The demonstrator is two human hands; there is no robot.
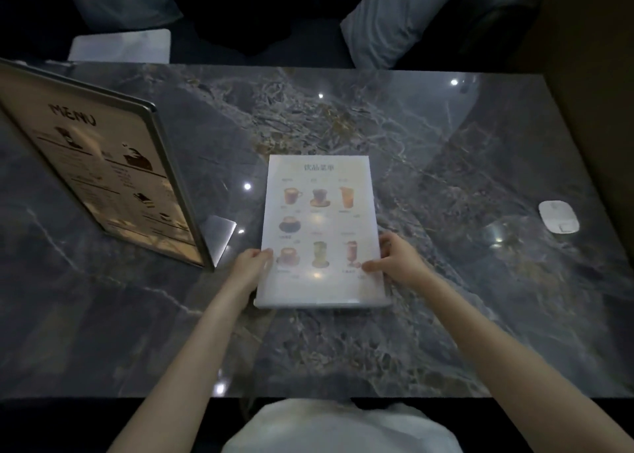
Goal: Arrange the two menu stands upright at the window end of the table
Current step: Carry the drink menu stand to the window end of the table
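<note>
A white drinks menu stand (319, 212) with pictures of cups and glasses lies in the middle of the dark marble table (446, 281). My left hand (250, 267) grips its left edge near the bottom. On the right edge, my right hand (398, 258) holds it with the thumb on the printed face. A second menu stand (103, 174), metal-framed and headed "MENU", stands upright and tilted at the left end of the table, its clear base (219, 236) showing at the near corner.
A small white oval device (558, 216) lies near the table's right end. Beyond the far edge is dark seating with a grey cushion (394, 17) and a pale flat object (123, 46).
</note>
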